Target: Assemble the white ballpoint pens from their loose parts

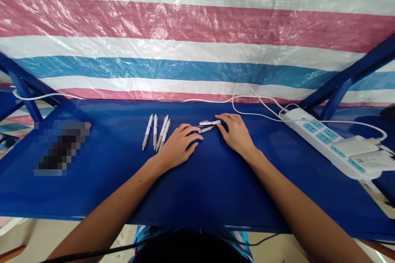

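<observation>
Left hand (pixel 175 148): rested open near middle pens (pixel 210 123)
Right hand (pixel 237 134): was at their right end; grip unclear
Middle pens: lay between hands
Left pens (pixel 155 131): lay grouped on desk (pixel 197 189)

Type of premises: makeshift work station; whether home, workshop or shop cannot be determined. Noted: blue shelf-like work surface (pixel 210 189) between blue diagonal metal supports (pixel 348 76); plastic sheeting (pixel 185 24) in red, white and blue stripes directly behind; white multi-socket power strip (pixel 325 137) with adapters (pixel 354 146) plugged in at right; loose white cable (pixel 259 114) along the rear; pale floor (pixel 268 248) below.
</observation>
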`<control>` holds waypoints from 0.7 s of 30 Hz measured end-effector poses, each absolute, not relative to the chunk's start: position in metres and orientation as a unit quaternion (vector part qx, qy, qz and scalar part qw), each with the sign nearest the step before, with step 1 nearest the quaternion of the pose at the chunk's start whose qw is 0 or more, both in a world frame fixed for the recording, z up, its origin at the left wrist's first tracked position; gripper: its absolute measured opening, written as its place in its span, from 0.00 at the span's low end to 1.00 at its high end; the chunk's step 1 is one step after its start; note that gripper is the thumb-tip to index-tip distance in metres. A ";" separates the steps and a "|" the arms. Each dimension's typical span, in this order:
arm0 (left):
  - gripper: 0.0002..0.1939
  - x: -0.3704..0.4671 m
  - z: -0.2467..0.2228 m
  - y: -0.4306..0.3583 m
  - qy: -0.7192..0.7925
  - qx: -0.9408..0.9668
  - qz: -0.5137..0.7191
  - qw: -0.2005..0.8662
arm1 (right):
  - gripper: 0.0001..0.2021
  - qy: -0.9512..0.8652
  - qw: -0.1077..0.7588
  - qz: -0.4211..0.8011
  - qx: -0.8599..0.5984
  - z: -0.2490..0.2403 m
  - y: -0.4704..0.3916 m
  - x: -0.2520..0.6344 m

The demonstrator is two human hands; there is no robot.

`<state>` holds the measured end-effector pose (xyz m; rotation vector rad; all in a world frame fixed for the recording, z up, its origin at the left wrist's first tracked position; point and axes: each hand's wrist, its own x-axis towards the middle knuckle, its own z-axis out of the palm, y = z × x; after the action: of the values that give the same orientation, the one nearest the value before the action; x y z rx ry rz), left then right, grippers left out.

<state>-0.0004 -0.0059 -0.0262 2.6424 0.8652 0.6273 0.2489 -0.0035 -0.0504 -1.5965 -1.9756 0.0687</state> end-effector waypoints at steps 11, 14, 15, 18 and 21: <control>0.15 -0.001 -0.027 -0.005 0.306 0.909 0.240 0.150 | 0.10 -0.736 0.329 0.030 -0.590 -0.056 0.001 0.254; 0.15 -0.001 -0.027 -0.004 0.317 0.901 0.256 0.152 | 0.08 -0.735 0.332 0.036 -0.590 -0.055 0.001 0.255; 0.14 -0.001 -0.027 -0.004 0.320 0.898 0.259 0.153 | 0.07 -0.734 0.333 0.039 -0.590 -0.055 0.001 0.255; 0.14 -0.001 -0.027 -0.003 0.323 0.896 0.259 0.160 | 0.06 -0.736 0.334 0.048 -0.587 -0.055 0.002 0.257; 0.14 -0.001 -0.028 -0.003 0.324 0.895 0.259 0.165 | 0.06 -0.741 0.333 0.057 -0.581 -0.055 0.003 0.260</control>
<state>-0.0008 -0.0027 -0.0283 2.5492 0.9231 0.7382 0.2595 0.0030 -0.0549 -1.5168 -1.9357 0.1482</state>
